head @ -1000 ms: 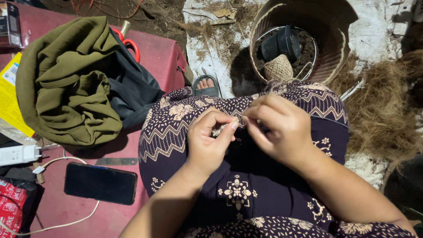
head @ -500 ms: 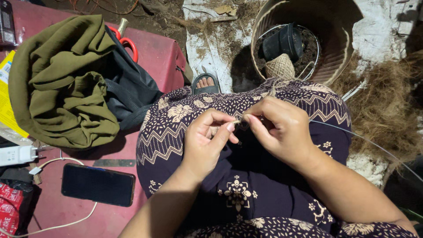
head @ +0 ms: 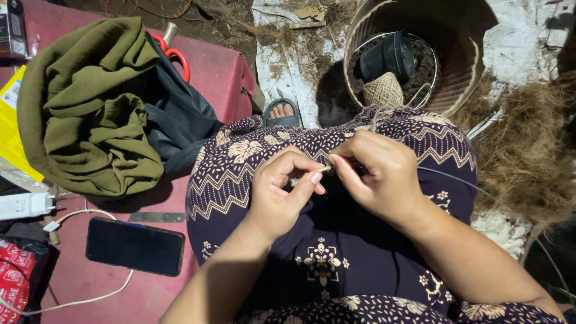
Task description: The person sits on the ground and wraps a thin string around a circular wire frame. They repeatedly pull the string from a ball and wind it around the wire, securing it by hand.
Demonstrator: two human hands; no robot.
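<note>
Over the lap, a short length of pale twine (head: pixel 319 172) runs between the two hands, pinched at each end. The left hand (head: pixel 281 193) curls its fingers inward and nips the twine between thumb and forefinger tip; the right hand (head: pixel 378 174) closes thumb and forefinger on the other end, its remaining fingers folded loosely. Both hands hover just above a dark purple patterned skirt (head: pixel 324 258) with cream zigzag and flower prints. A thin wire (head: pixel 462 183) arcs away from under the right hand toward the right.

Beyond the knees stands a woven basket (head: pixel 462 78) holding a ball of twine (head: pixel 384 91), a black pot (head: pixel 387 57) and a wire ring. A sandalled foot (head: pixel 282 113) shows beside it. Brown coconut fibre (head: pixel 528 156) lies heaped at the right.

At the left, a red surface (head: pixel 216 72) bears an olive green cloth (head: pixel 90 108) bundled over a black bag (head: pixel 180 120), red-handled scissors (head: pixel 174 51), a black phone (head: pixel 135 246) with a white cable (head: pixel 90 294), and a white charger (head: pixel 24 205).
</note>
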